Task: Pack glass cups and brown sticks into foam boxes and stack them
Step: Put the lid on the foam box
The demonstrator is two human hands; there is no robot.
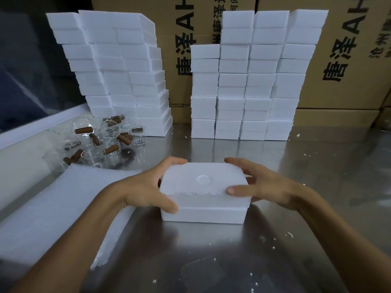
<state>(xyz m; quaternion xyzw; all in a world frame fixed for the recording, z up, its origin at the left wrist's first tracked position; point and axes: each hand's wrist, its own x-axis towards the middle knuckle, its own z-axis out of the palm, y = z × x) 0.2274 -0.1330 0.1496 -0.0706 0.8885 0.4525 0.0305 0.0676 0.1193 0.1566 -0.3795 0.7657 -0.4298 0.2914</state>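
So both my hands, left (146,191) and right (262,187), clamp the box (204,193) between them, thumbs pressing its lid down, probably seating it before stacking.

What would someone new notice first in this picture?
Probably the foam box at centre, on the steel table, gripped at its sides by the left hand and right hand. Behind rise the stacked foam boxes; glass cups and brown sticks lie far left.
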